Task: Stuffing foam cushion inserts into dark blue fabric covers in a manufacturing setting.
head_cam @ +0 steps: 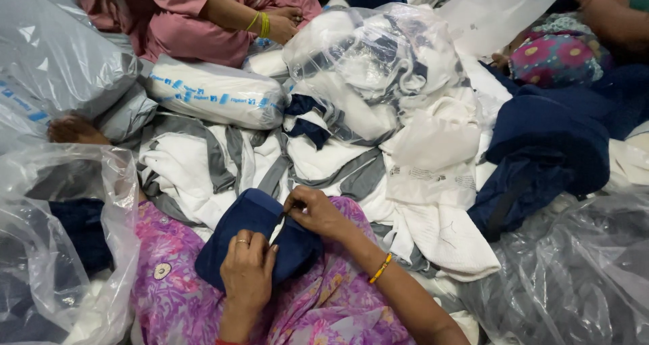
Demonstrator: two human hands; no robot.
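Navy garment: a folded dark blue cloth piece [253, 240] lies on the person's lap, over a pink and purple floral dress [331, 304].
Left hand: the left hand [247, 274], a ring on one finger, presses flat on the near edge of the navy garment, its fingers curled down over the cloth and gripping it.
Right hand: the right hand [314, 210] sits at the garment's upper right edge, thumb and forefinger pinched on something small at the cloth; what they pinch is too small to tell. An orange bangle [380, 268] circles that wrist.
Pile ahead: white garments with grey bands [203, 166] are heaped just beyond the lap.
Clear bag: a see-through plastic bag [368, 61] stuffed with white and navy clothes rests on top of the heap.
Right side: a mound of navy fabric [547, 149] lies well apart from the hands.
Left side: a crumpled clear plastic bag [61, 237] stands beside the lap.
Others: a co-worker in a pink garment [182, 20] sits across the pile, hands together.
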